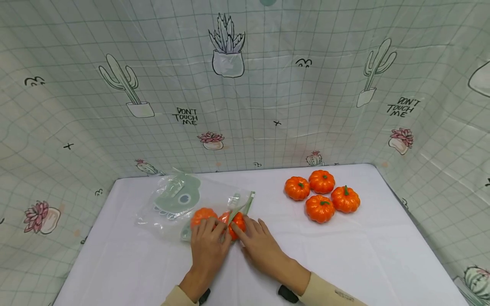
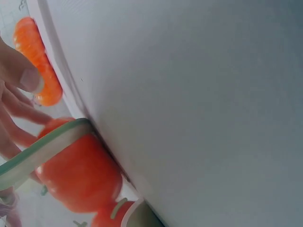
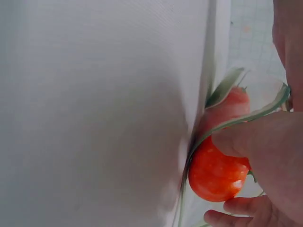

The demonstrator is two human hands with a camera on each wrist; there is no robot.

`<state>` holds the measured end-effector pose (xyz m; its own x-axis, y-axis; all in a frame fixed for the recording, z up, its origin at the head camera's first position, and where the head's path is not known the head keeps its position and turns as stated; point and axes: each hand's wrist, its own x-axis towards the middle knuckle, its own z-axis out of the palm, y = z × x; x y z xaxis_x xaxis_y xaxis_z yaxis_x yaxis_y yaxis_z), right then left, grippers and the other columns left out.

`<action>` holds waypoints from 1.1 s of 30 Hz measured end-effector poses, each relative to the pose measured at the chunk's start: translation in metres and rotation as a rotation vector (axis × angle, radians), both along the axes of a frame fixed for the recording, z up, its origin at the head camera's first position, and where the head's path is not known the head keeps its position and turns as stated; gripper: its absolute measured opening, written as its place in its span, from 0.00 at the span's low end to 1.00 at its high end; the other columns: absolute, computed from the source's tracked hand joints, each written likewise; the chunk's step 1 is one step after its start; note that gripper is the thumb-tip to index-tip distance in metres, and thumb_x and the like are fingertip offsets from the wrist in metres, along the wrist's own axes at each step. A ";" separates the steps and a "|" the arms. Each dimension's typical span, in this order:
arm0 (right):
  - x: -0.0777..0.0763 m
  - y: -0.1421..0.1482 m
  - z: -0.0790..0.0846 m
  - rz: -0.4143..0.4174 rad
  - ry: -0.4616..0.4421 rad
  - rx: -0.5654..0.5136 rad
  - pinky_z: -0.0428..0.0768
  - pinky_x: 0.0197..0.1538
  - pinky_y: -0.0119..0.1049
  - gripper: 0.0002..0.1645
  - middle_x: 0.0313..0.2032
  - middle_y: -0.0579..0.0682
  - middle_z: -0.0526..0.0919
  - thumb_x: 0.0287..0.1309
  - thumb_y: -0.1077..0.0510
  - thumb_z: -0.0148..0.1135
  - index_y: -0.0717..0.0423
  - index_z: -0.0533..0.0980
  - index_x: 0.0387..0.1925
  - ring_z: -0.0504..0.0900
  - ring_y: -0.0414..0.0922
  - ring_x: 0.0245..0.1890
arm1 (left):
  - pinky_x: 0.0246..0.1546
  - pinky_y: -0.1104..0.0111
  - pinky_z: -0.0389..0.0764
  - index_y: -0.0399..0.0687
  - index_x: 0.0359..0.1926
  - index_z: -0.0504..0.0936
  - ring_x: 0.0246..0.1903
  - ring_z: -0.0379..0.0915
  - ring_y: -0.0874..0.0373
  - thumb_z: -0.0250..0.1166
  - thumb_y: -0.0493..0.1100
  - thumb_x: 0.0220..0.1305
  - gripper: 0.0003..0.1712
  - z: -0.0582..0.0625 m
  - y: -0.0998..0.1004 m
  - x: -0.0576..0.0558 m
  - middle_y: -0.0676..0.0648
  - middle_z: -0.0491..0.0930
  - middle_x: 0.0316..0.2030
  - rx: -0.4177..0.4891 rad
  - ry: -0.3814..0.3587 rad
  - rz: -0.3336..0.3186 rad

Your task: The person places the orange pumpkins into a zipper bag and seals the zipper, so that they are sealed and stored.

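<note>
A clear plastic zip bag with a green cartoon print and a green-edged mouth lies on the left part of the table. One small orange pumpkin shows through its film. A second orange pumpkin is at the mouth, partly behind the green edge. My left hand pinches the bag's edge beside this pumpkin; its fingertips are partly hidden. My right hand holds the second pumpkin, with the thumb against it and the fingers around its far side.
Several more glossy orange pumpkins with green stems stand grouped at the back right of the white-covered table. A curtain printed with cacti and grid lines hangs behind the table and along both sides.
</note>
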<state>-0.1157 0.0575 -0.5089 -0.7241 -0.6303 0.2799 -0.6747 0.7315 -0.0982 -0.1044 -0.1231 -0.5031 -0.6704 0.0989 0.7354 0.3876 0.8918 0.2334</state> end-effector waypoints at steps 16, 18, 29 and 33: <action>-0.001 -0.002 -0.002 0.027 0.030 0.052 0.76 0.67 0.56 0.35 0.71 0.65 0.71 0.67 0.56 0.70 0.52 0.71 0.73 0.76 0.59 0.66 | 0.33 0.59 0.71 0.44 0.30 0.87 0.33 0.75 0.48 0.76 0.35 0.50 0.06 0.001 -0.001 0.002 0.47 0.78 0.31 -0.012 -0.032 0.005; -0.001 -0.002 -0.002 0.033 0.029 0.057 0.76 0.68 0.56 0.36 0.72 0.65 0.70 0.67 0.56 0.70 0.52 0.71 0.74 0.75 0.59 0.67 | 0.33 0.59 0.71 0.44 0.30 0.87 0.33 0.75 0.48 0.76 0.36 0.50 0.06 0.001 -0.001 0.002 0.47 0.78 0.31 -0.011 -0.030 0.004; -0.004 0.022 0.003 -0.013 0.028 0.011 0.74 0.69 0.56 0.42 0.69 0.64 0.73 0.58 0.55 0.77 0.50 0.70 0.72 0.75 0.59 0.66 | 0.33 0.61 0.70 0.45 0.29 0.85 0.32 0.74 0.49 0.78 0.36 0.49 0.08 0.001 -0.002 0.002 0.47 0.77 0.30 -0.012 -0.031 0.001; -0.005 0.041 0.008 -0.046 0.001 -0.059 0.73 0.70 0.58 0.44 0.69 0.65 0.73 0.57 0.57 0.78 0.53 0.70 0.73 0.75 0.60 0.67 | 0.32 0.61 0.69 0.45 0.28 0.85 0.32 0.73 0.49 0.78 0.35 0.49 0.08 0.001 -0.002 0.002 0.48 0.77 0.29 -0.009 -0.029 -0.002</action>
